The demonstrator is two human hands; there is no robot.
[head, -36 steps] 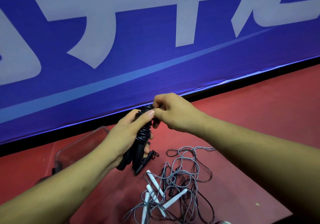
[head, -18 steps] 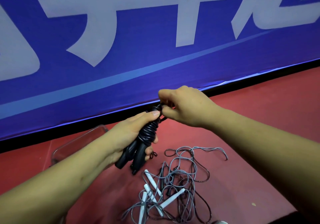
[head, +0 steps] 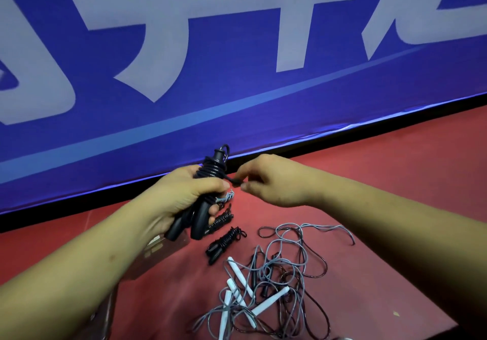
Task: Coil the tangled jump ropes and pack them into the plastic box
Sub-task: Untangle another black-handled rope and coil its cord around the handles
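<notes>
1. The left hand [head: 184,200] is raised over the floor [head: 382,181]. Its fingers are curled tightly round a black rope [head: 212,169].
2. The rope's cord is wound in close turns round its two black handles [head: 197,221]. The handles' lower ends stick out below the palm, and the wound top stands above the thumb, tilted away from the person.
3. The right hand [head: 274,184] is just beside the bundle. Its thumb and fingers [head: 243,175] pinch the cord end [head: 233,180], which runs taut from the coil; the other fingers are loosely bent.
4. A coiled rope [head: 225,242], also black and wound round its handles, lies on the floor below the left hand. Another dark coil [head: 222,218] lies just above it, partly hidden by the held handles.
5. Nearer the person lies the tangle [head: 287,268] of grey and dark cords in loose loops. Several white handles [head: 241,277] lie crossed at its left side.
6. The clear box [head: 155,245] sits on the floor to the left, mostly hidden under the left forearm. Its contents cannot be seen.
7. A blue banner [head: 237,89] with large pale characters stands along the far edge of the red floor.
</notes>
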